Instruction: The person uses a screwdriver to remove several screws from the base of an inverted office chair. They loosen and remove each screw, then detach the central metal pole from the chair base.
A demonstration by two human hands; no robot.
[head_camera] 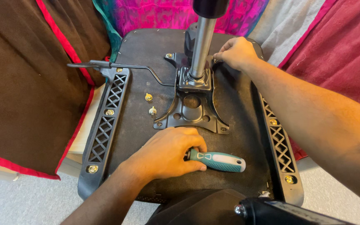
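Head view: your left hand (165, 152) has its fingers clamped on the teal screwdriver (217, 161) at 6 o'clock; right hand (235, 52) fingers pinch together at the plate's (192, 109) 1 o'clock bolt hole. Steady that bolt upright.

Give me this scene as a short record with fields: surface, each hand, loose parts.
surface: upturned chair seat, black, with a metal plate and post
left hand: grips a teal screwdriver lying on the seat
right hand: fingertips at the plate's far right corner
loose parts: two screws on the seat, left of the plate
lever: runs from the plate out to the left
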